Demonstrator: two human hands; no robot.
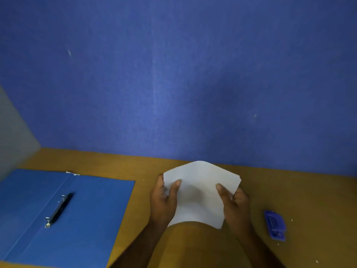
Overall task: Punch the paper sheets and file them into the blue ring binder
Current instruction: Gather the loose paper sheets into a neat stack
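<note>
I hold the paper sheets (199,192) above the tabletop (289,192) with both hands. My left hand (164,200) grips the left edge, thumb on top; my right hand (234,202) grips the right edge likewise. The blue ring binder (83,209) lies open and flat to the left of my left hand, its ring mechanism (59,209) exposed. A blue hole punch (275,225) rests just right of my right hand. A blue partition wall (173,74) stands beyond my hands.

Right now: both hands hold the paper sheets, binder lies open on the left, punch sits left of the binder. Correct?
Not quite. The head view shows the blue punch on the right, beyond the right hand. The rest holds: left hand and right hold the paper sheets; the binder lies open left.
</note>
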